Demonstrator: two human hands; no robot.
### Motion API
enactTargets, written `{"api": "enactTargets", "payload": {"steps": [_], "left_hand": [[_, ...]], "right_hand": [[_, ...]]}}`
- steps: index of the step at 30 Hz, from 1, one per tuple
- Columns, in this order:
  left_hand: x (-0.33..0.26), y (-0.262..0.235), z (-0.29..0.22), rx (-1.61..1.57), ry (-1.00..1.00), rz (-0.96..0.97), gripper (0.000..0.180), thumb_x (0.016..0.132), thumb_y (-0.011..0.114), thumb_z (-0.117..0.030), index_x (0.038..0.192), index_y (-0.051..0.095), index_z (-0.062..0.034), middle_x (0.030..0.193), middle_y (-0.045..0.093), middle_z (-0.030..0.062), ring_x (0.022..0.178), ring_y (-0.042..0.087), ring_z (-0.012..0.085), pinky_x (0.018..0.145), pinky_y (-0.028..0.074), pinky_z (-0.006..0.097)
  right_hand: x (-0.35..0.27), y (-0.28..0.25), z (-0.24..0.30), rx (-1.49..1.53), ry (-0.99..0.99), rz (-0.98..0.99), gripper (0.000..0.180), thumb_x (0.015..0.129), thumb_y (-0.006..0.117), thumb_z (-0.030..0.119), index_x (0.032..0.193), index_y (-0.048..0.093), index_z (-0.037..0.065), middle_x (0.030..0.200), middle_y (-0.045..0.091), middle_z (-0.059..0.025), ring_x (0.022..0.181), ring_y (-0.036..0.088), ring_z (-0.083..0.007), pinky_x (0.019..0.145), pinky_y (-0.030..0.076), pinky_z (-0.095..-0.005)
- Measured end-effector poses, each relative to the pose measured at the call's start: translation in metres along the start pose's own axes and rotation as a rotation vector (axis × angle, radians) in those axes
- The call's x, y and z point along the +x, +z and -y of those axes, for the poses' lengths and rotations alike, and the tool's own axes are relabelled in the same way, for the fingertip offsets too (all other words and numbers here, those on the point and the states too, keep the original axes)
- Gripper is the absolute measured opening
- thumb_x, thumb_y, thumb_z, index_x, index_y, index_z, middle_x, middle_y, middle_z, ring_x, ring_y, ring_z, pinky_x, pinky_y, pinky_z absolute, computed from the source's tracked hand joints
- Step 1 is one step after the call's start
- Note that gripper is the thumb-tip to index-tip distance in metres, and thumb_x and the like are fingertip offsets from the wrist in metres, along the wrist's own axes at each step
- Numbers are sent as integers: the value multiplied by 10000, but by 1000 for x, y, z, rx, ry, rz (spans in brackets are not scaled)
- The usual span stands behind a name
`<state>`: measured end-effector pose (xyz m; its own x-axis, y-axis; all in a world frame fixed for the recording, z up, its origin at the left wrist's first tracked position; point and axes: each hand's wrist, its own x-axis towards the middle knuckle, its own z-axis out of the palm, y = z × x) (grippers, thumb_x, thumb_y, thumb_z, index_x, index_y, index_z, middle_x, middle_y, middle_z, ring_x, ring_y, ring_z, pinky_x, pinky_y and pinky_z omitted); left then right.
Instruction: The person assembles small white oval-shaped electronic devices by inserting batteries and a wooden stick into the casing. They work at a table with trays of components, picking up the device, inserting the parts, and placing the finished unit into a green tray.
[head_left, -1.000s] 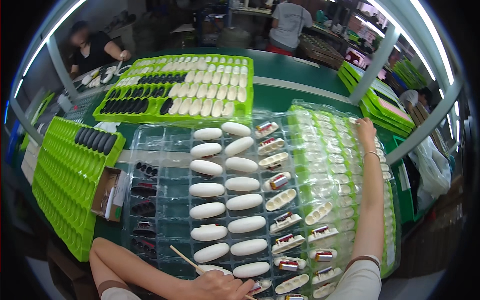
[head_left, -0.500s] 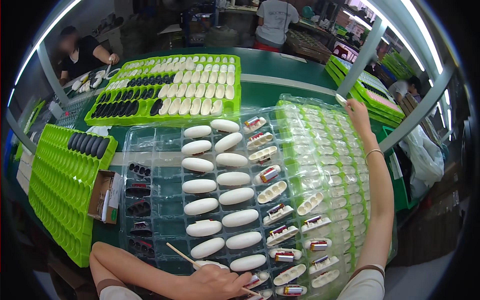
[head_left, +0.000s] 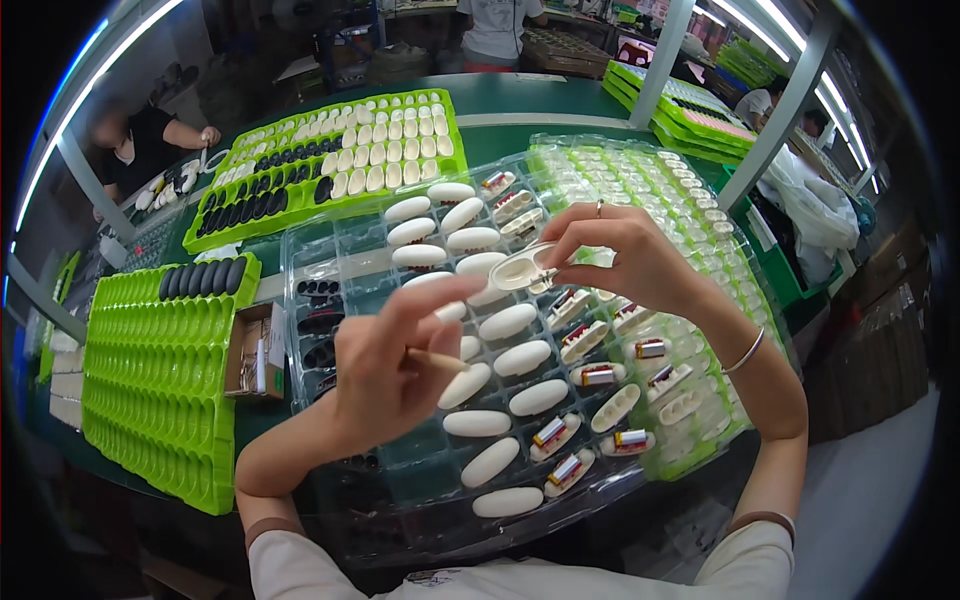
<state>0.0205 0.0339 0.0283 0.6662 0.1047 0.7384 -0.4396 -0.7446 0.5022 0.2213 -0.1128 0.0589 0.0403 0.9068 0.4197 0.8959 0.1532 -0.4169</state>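
My right hand (head_left: 628,258) pinches a white oval shell half (head_left: 520,270), its hollow side with rounded compartments facing up, over the middle of the clear plastic tray (head_left: 352,238). My left hand (head_left: 380,375), slightly blurred, is closed around a thin wooden stick (head_left: 438,361) whose tip points right; its index finger reaches toward the shell. Beneath both hands, the tray holds columns of closed white oval cases (head_left: 538,397). Beside them lie open white shells with small silver cylinders and red parts (head_left: 566,470). Black shells (head_left: 318,320) fill its left column, partly hidden by my left hand.
Green trays stand around: one with black and white shells (head_left: 325,187) behind, one mostly of bare hollows (head_left: 160,385) at left beside a small cardboard box (head_left: 240,360). Clear-covered green trays (head_left: 660,190) lie right. Metal posts (head_left: 665,65) rise at the table. A person sits far left.
My right hand has come back from the far right tray to the middle with the white shell. My left hand has risen from the near edge, still holding the stick. The view has shifted.
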Motion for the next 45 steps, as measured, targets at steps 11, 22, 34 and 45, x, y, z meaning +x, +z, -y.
{"api": "enactTargets", "payload": {"steps": [11, 22, 34, 45], "left_hand": [[-1, -4, -2, 1, 96, 107, 341, 673, 716, -223, 972, 592, -115, 417, 373, -12, 344, 352, 97, 365, 273, 232], [-8, 10, -1, -46, 146, 234, 382, 666, 702, -111, 1026, 577, -98, 430, 291, -23, 368, 277, 63, 372, 220, 218], [-17, 24, -9, -57, 60, 464, 309, 666, 711, -222, 939, 603, -122, 464, 473, 15, 365, 451, 136, 367, 314, 255], [-15, 29, -7, 39, -235, 523, 205, 686, 700, -175, 851, 609, -96, 430, 352, 14, 373, 313, 97, 387, 268, 249]], "right_hand": [[-35, 33, 59, 733, 338, -225, 116, 737, 643, 35, 825, 574, 4, 1050, 520, -114, 908, 560, -150, 815, 465, -271], [-55, 44, 73, 927, 390, -398, 117, 784, 608, 72, 870, 548, 20, 1035, 523, -125, 950, 550, -158, 835, 461, -268], [-78, 94, 102, 1555, 568, -685, 454, 836, 478, 91, 1234, 260, 88, 1097, 486, -152, 959, 545, -225, 740, 520, -394], [-121, 94, 93, 1422, 553, -998, 463, 807, 477, 37, 1230, 294, 74, 1131, 470, -211, 975, 550, -312, 695, 547, -366]]}}
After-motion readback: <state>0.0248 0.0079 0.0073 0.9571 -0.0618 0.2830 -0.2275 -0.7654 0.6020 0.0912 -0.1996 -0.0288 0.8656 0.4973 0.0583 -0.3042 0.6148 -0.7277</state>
